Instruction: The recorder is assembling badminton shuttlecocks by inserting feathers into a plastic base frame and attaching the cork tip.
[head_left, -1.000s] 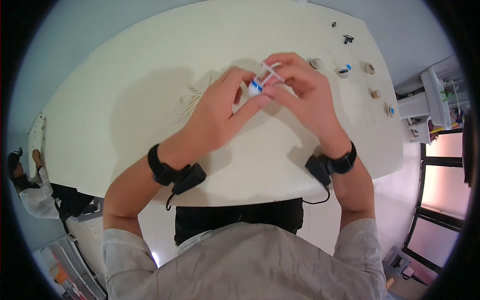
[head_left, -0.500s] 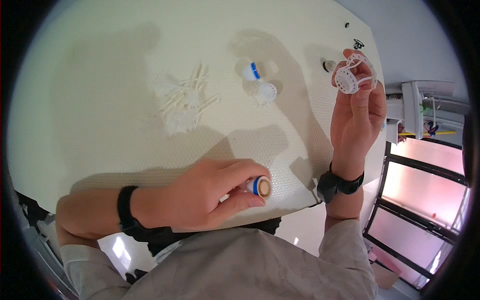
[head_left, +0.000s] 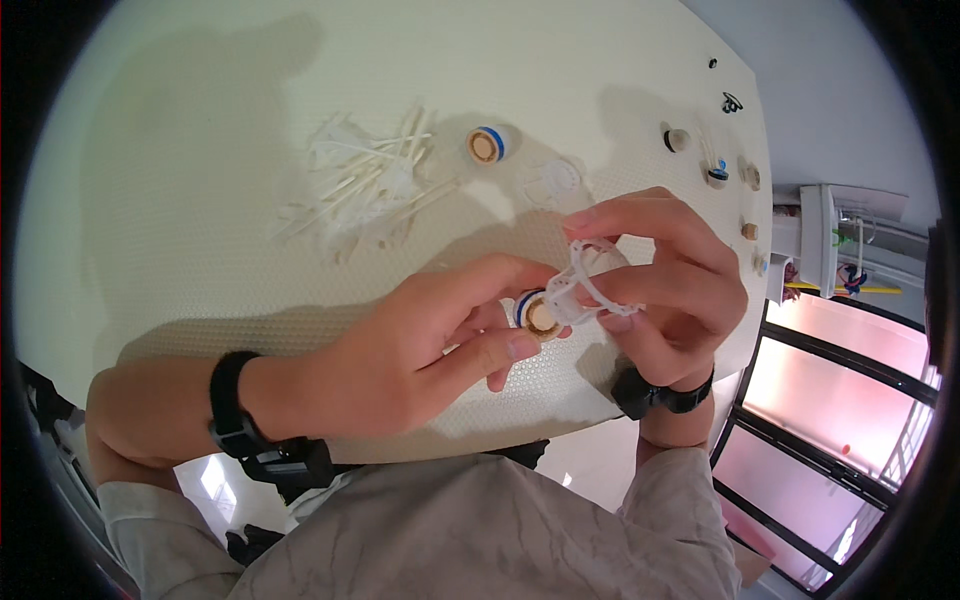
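Observation:
My left hand pinches a small round container with a blue band and a tan inner end, tilted toward the right. In my right hand is a white plastic cage with a perforated ring and thin struts. Its narrow end meets or overlaps the container's rim; whether it sits on or inside cannot be made out. Beyond the hands, a second blue-banded container lies on the table with its tan end showing. A pale perforated plastic piece lies just right of it.
Left of the second container lies a loose pile of thin white sticks. Along the right table edge are a small dark-rimmed cap, a blue-and-black piece, a tan piece and black rings. White shelving stands beyond.
My right hand has brought the white cage from the far right down to the container. My left hand has raised the container slightly. The table's second container now shows its tan end.

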